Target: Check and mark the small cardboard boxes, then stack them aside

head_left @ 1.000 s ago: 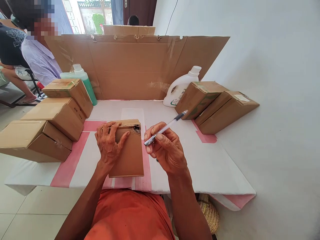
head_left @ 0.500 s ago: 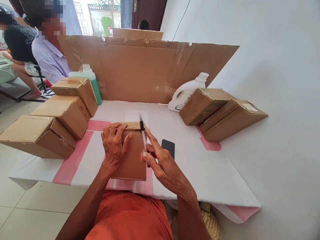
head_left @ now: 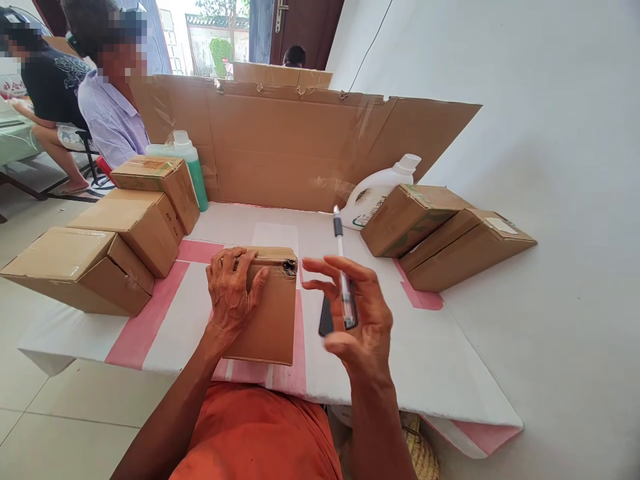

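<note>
My left hand (head_left: 233, 287) lies over the left side of a small brown cardboard box (head_left: 270, 320), fingers on its top edge and thumb on its near face. The box's upper right corner has a dark scribbled or torn patch (head_left: 289, 268). To the right of the box is my right hand (head_left: 357, 303), raised with curled fingers and the thumb apart. A clear pen (head_left: 342, 257) with a black grip stands nearly upright among its fingers, tip up; the exact hold is unclear. Behind this hand lies a dark phone (head_left: 326, 319), partly hidden.
Several cardboard boxes (head_left: 120, 213) line the table's left side; two more boxes (head_left: 450, 240) lean at the right. A green-liquid bottle (head_left: 197, 177) and a white jug (head_left: 385, 190) stand before an upright cardboard sheet (head_left: 280, 147). Other people (head_left: 110, 113) sit beyond, at the left.
My right hand has moved right, away from the box corner, with the pen, and its fingers have spread. The dark patch now shows. My left hand stays on the box.
</note>
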`<state>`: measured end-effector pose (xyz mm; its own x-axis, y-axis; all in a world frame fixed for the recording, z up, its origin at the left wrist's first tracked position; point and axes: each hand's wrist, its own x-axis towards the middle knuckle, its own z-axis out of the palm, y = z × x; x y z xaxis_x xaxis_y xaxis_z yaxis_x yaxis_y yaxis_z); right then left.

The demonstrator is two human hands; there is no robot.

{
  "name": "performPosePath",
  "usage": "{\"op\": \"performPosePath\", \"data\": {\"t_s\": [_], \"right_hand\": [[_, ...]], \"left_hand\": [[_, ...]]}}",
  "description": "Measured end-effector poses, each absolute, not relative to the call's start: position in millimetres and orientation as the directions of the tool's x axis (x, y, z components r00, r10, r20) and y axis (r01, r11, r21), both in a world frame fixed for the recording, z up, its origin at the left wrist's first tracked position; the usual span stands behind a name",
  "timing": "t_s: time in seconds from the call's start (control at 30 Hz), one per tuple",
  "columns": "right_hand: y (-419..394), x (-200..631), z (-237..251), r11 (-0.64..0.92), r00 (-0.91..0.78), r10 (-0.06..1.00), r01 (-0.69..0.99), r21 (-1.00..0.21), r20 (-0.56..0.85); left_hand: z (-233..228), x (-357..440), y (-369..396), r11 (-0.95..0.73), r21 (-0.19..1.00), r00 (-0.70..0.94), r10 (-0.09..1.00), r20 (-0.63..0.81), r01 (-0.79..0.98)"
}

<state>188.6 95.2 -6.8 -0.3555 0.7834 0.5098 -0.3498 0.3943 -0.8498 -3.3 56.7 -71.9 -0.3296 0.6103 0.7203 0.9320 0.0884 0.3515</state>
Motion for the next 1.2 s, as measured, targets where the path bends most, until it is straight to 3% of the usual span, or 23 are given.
{"op": "performPosePath", "data": {"t_s": [0.07,0.13,0.27,0.37,0.43,0.53,0.6,0.8,1.0,1.2], "right_hand": [[94,189,-10,0.553,-0.168,0.802,-0.154,-0.819,0.573],[93,188,-14,0.602,0.024,0.799,-0.034,-0.798,0.601],[91,184,-13,0.591,0.184,0.805,-0.179,-0.786,0.564],[92,184,-7,0.494,0.150,0.868,-0.367,-0.788,0.474],[96,187,-5,0.342,0.048,0.929,-0.489,-0.802,0.367],[103,192,-6,0.114,-0.086,0.975,-0.598,-0.793,0.206],[107,193,-9,0.053,-0.095,0.984,-0.645,-0.762,0.149],[106,179,-22,0.049,-0.038,0.995,-0.619,-0.784,0.093],[99,157,-42,0.233,0.026,0.966,-0.511,-0.827,0.256],[96,140,-60,0.220,-0.047,0.959,-0.498,-0.839,0.280]], "left_hand": [[-72,-3,57,0.088,0.349,-0.328,0.609,0.722,0.933],[-71,-3,56,0.087,0.343,-0.323,0.607,0.726,0.935],[-72,-4,56,0.080,0.333,-0.311,0.607,0.732,0.940],[-73,-5,56,0.076,0.331,-0.308,0.605,0.734,0.940],[-73,-5,57,0.082,0.332,-0.311,0.606,0.732,0.940],[-72,-5,57,0.086,0.332,-0.312,0.614,0.725,0.939],[-72,-5,57,0.083,0.333,-0.312,0.613,0.726,0.939],[-73,-6,57,0.091,0.348,-0.327,0.617,0.716,0.933],[-73,-6,58,0.089,0.338,-0.319,0.615,0.721,0.937],[-73,-6,58,0.103,0.359,-0.341,0.626,0.701,0.928]]}}
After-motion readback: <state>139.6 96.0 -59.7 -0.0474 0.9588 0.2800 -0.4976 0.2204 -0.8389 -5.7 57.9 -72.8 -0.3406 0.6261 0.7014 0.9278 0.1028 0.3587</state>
